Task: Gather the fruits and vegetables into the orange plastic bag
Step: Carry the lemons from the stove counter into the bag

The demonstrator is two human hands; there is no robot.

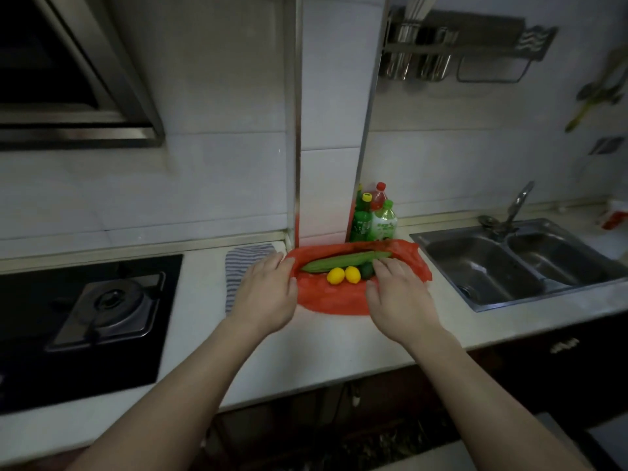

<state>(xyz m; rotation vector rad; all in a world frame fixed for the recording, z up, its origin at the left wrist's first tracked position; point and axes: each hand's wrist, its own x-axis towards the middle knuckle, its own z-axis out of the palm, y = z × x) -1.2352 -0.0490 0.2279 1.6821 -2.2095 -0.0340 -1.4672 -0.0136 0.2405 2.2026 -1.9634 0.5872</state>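
Note:
The orange plastic bag [333, 300] lies spread on the white counter against the tiled pillar. On it lie a long pale green gourd [343, 260], two yellow lemons [335, 276] [352, 274] side by side, and a dark green vegetable [367, 270] partly hidden by my right hand. My left hand [268, 294] rests at the bag's left edge, thumb against the plastic. My right hand [397, 294] lies on the bag's right part, fingers spread over it. Whether either hand pinches the plastic I cannot tell.
A striped cloth [238, 266] lies left of the bag, partly under my left hand. Three bottles [373, 219] stand behind the bag by the pillar. A black gas hob [85, 317] is at the left, a steel double sink [509, 266] with a tap [516, 205] at the right.

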